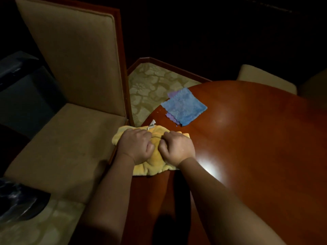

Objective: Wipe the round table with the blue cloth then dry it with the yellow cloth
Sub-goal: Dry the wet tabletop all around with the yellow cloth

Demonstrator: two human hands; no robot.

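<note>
Both hands, left hand and right hand, are gripping the bunched yellow cloth with curled fingers at the round table edge; the blue cloth is lying flat beyond

A tan upholstered chair stands on patterned carpet, another pale seat beyond

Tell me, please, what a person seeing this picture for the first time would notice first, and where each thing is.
First come the two hands, the left hand and the right hand, side by side, gripping the bunched yellow cloth at the near left edge of the round table. Next is the blue cloth, lying flat and untouched on the table beyond them. A tall beige chair stands at the left.
</note>
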